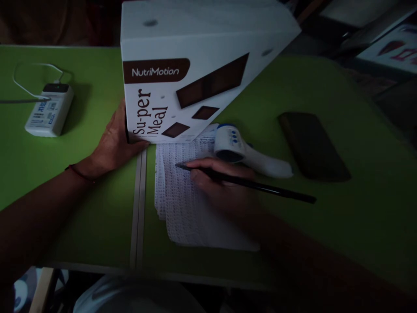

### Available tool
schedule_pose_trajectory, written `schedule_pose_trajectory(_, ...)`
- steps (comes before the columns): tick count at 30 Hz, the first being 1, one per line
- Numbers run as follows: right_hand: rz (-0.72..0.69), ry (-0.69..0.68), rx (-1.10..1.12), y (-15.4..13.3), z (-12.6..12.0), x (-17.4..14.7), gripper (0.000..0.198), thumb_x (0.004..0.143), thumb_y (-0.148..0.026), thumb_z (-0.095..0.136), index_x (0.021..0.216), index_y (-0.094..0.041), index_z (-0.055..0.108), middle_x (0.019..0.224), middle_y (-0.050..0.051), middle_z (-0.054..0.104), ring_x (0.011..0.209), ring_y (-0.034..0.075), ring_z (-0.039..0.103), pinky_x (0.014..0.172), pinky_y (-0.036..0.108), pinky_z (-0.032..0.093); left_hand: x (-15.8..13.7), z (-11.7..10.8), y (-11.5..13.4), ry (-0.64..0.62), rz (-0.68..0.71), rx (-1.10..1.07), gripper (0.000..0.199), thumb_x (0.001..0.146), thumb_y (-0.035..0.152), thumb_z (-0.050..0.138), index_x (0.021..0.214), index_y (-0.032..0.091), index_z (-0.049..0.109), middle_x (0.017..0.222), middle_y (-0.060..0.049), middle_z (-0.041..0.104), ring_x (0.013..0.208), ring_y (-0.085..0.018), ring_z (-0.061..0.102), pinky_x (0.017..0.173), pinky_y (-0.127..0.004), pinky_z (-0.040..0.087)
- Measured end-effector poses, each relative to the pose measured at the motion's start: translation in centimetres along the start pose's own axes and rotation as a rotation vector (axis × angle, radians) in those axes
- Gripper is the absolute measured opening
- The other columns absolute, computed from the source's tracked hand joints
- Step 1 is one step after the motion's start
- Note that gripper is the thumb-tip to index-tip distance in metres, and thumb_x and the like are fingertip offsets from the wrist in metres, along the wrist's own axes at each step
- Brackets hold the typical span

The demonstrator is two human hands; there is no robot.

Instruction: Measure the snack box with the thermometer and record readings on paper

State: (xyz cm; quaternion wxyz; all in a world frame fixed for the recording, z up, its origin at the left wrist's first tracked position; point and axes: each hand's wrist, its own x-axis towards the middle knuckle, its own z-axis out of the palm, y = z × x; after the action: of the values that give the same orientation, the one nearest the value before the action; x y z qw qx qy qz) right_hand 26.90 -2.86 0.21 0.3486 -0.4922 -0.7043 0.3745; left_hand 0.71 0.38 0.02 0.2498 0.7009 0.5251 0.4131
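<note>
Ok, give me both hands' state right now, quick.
Left hand: open, flat against the side of the white box.
Right hand: closed on a black pen, tip on the paper.

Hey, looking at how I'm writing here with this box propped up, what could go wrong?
The tall white NutriMotion cardboard box leans over the white paper sheets, braced only by your left hand; it might tip onto the page. Your right hand, its grip on the black pen, sits close to the white handheld thermometer, which a stroke may knock. Dim light could make entries hard to read.
</note>
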Motion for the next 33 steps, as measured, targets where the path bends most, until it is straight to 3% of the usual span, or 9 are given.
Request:
schedule_pose_trajectory(8, -0.080, 0.025, -0.029, 0.5, 0.0, 0.0, 0.012, 0.082, -0.024, 0.064, 0.082, -0.025, 0.076, 0.065, -0.002, 0.071, 0.052, 0.013, 0.057, 0.049, 0.027, 0.047, 0.0, 0.1, -1.4, 0.015, 0.080, 0.080, 0.062, 0.076, 0.047, 0.084, 0.127, 0.024, 0.058, 0.149, -0.012, 0.059, 0.147, -0.041, 0.048, 0.124, -0.059, 0.040)
schedule_pose_trajectory(15, -0.120, 0.056, -0.045, 0.8, 0.1, 0.1, 0.014, 0.081, -0.020, 0.064, 0.082, -0.024, 0.077, 0.066, -0.003, 0.073, 0.052, 0.012, 0.059, 0.049, 0.026, 0.047, 0.2, 0.0, -2.7, 0.031, 0.202, 0.164, 0.071, 0.077, 0.056, 0.083, 0.133, 0.027, 0.051, 0.148, -0.012, 0.059, 0.139, -0.040, 0.055, 0.118, -0.066, 0.047)
schedule_pose_trajectory(26, -0.149, 0.090, -0.088, 1.2, 0.0, 0.1, 0.014, 0.081, -0.018, 0.064, 0.081, -0.025, 0.076, 0.067, -0.003, 0.073, 0.054, 0.012, 0.061, 0.050, 0.025, 0.050, 0.2, 0.5, -2.6, 0.058, 0.203, 0.114, 0.069, 0.079, 0.059, 0.082, 0.132, 0.023, 0.053, 0.146, -0.014, 0.061, 0.142, -0.039, 0.053, 0.120, -0.057, 0.046)
schedule_pose_trajectory(33, -0.170, 0.072, -0.059, 1.2, -0.1, 0.0, 0.013, 0.082, -0.018, 0.063, 0.081, -0.026, 0.073, 0.068, -0.002, 0.073, 0.057, 0.014, 0.065, 0.053, 0.027, 0.053, 0.1, 0.3, -2.7, 0.042, 0.198, 0.127, 0.062, 0.081, 0.052, 0.083, 0.129, 0.023, 0.055, 0.149, -0.015, 0.058, 0.145, -0.039, 0.051, 0.121, -0.060, 0.045)
